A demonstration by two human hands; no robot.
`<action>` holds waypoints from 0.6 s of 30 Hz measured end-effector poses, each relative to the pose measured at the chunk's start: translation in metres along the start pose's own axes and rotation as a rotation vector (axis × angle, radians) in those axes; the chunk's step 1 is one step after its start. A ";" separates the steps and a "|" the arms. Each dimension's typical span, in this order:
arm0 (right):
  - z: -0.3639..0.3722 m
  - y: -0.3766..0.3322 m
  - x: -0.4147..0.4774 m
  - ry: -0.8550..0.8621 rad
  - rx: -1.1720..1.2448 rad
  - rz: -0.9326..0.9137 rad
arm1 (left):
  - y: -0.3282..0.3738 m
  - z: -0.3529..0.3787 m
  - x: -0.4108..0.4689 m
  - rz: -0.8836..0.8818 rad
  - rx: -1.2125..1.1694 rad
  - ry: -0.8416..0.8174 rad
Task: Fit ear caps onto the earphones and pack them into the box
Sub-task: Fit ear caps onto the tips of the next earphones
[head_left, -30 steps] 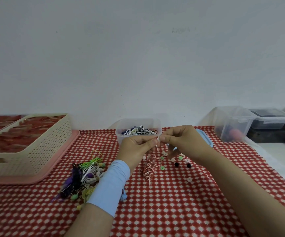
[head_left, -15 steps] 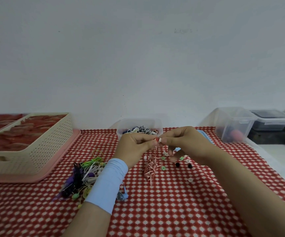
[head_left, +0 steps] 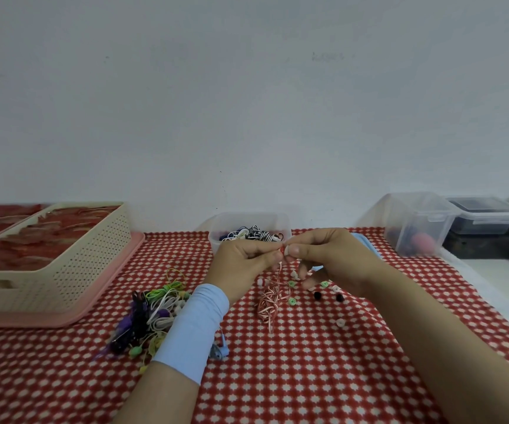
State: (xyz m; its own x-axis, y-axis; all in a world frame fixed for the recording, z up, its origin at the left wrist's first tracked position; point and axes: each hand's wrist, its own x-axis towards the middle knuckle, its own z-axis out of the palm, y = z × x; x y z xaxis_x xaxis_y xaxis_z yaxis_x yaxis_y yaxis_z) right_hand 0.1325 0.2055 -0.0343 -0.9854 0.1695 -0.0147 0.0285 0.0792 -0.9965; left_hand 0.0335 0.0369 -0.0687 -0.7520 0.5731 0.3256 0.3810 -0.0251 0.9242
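head view: both hands meet above the middle of a red-and-white checked tablecloth [head_left: 308, 377].

1. left hand [head_left: 244, 264]: fingers curled, thumb and forefinger pressed together on a small red-and-white earbud [head_left: 284, 250]. a light blue sleeve band [head_left: 198, 325] covers the wrist.
2. right hand [head_left: 332, 258]: thumb and forefinger pinch the same earbud from the opposite side; the other fingers are curled below. whether a cap sits between these fingertips is too small to tell.
3. cable [head_left: 273, 298]: striped red and white, it hangs from the earbud and ends in a loose tangle on the cloth directly beneath the hands.
4. ear caps [head_left: 292, 301]: green, black and white pieces lie scattered on the cloth beside the tangle and under the right hand.
5. clear box [head_left: 248, 221]: it stands just behind the hands by the wall and holds coiled black-and-white earphones.
6. earphone pile [head_left: 155, 310]: green, purple, white and yellow sets lie heaped on the cloth to the left of the left forearm.

a cream perforated basket [head_left: 63, 264] rests on a pink tray [head_left: 94, 301] at far left. a blue lid [head_left: 366, 243] shows behind the right hand. a clear container [head_left: 415, 221] and a dark lidded container [head_left: 485, 215] stand at far right.
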 end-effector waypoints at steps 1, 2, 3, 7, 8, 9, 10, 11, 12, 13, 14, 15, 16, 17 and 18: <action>0.000 0.000 0.000 -0.001 0.010 0.007 | 0.000 0.000 0.000 -0.003 0.004 -0.008; 0.000 0.001 0.000 -0.006 0.015 0.014 | 0.001 0.000 0.000 -0.002 0.013 -0.020; 0.000 0.001 0.000 -0.012 0.014 0.020 | 0.001 0.000 0.000 0.002 0.023 -0.035; -0.001 0.000 0.001 -0.035 0.025 0.057 | 0.002 0.003 -0.001 0.019 0.018 -0.038; -0.001 0.000 0.001 -0.040 0.025 0.061 | 0.002 0.005 -0.001 0.021 0.008 -0.027; -0.002 -0.001 0.002 -0.048 0.027 0.060 | 0.002 0.006 -0.002 0.023 -0.005 -0.021; -0.003 -0.002 0.001 -0.059 0.036 0.062 | 0.003 0.007 -0.001 0.024 -0.021 -0.019; -0.004 -0.002 0.001 -0.073 0.050 0.063 | 0.003 0.009 -0.001 0.023 -0.036 -0.021; -0.005 -0.003 0.001 -0.088 0.051 0.063 | 0.004 0.010 -0.001 0.025 -0.048 -0.024; -0.006 -0.003 0.000 -0.099 0.039 0.058 | 0.004 0.010 -0.001 0.027 -0.055 -0.033; -0.007 -0.004 -0.001 -0.104 0.017 0.051 | 0.004 0.011 -0.002 0.029 -0.062 -0.047; -0.008 -0.004 -0.002 -0.102 -0.014 0.040 | 0.004 0.011 -0.002 0.028 -0.071 -0.063; -0.008 -0.005 -0.002 -0.089 -0.051 0.023 | 0.004 0.011 -0.003 0.022 -0.082 -0.076; -0.009 -0.005 -0.003 -0.068 -0.089 -0.002 | 0.004 0.011 -0.003 0.013 -0.095 -0.083; -0.010 -0.006 -0.004 -0.048 -0.119 -0.029 | 0.004 0.011 -0.003 0.003 -0.105 -0.085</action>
State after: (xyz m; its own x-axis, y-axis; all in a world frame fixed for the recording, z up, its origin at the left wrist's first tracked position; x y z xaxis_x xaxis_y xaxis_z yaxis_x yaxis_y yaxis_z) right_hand 0.1376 0.2145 -0.0270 -0.9929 0.1190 0.0069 0.0172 0.1999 -0.9797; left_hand 0.0437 0.0442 -0.0686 -0.7010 0.6402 0.3142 0.3211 -0.1100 0.9406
